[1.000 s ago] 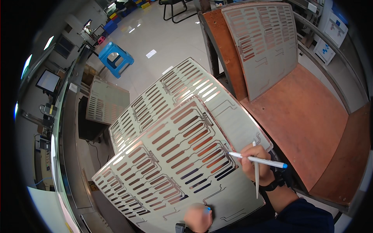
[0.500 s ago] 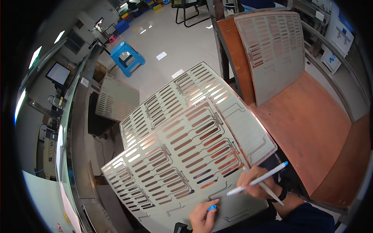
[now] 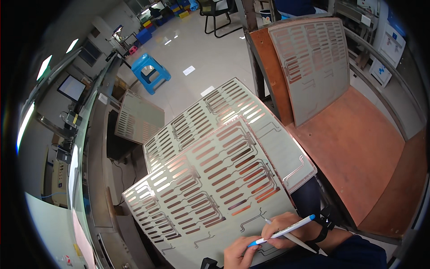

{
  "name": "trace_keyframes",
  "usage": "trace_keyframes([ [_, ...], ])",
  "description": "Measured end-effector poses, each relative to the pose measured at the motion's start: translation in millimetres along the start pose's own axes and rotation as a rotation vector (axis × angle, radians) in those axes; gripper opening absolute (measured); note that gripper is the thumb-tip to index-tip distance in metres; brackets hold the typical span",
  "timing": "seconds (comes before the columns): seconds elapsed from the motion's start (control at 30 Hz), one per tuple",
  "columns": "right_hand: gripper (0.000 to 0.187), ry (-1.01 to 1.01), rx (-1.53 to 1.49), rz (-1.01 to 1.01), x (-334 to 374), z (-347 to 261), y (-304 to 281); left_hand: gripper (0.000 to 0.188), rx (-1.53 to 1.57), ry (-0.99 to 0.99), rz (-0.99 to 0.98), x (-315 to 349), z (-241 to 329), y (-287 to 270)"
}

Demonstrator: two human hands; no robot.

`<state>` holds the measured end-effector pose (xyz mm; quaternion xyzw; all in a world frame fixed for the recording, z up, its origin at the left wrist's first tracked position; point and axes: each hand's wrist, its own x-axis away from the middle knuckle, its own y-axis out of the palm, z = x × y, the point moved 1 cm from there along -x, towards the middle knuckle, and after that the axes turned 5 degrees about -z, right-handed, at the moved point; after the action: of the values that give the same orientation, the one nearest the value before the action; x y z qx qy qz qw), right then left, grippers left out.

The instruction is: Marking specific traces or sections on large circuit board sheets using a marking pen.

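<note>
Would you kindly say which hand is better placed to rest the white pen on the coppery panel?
Probably the right hand: it grips the white pen and lies nearer the coppery panel. The left hand is farther off, at the pen's blue cap.

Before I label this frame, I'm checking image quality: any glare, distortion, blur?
Head view: glare whitens some strips on the front board; the metal rail at right bows, likely fisheye distortion; corners go black; left hand and right hand look fairly sharp.
</note>
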<state>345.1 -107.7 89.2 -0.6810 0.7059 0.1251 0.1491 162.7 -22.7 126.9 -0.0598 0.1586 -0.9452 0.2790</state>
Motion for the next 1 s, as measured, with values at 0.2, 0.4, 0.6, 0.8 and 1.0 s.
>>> trace_keyframes([
  [0.2,0.015,-0.028,-0.057,0.002,0,-1,3,0.018,-0.224,0.104,0.015,1,3,-7],
  [0.4,0.012,-0.062,-0.321,0.093,7,8,20,0.019,-0.511,0.191,0.022,3,2,-12],
  [0.6,0.009,-0.059,-0.144,0.156,11,9,22,0.024,-0.492,0.272,0.061,0,6,-15],
  [0.8,0.031,-0.094,0.071,0.688,21,19,-22,0.040,-0.422,0.007,0.303,20,-27,-58],
  [1.0,0.030,0.003,0.243,0.964,56,14,-77,0.024,-0.608,-0.246,1.029,97,-106,-145],
])
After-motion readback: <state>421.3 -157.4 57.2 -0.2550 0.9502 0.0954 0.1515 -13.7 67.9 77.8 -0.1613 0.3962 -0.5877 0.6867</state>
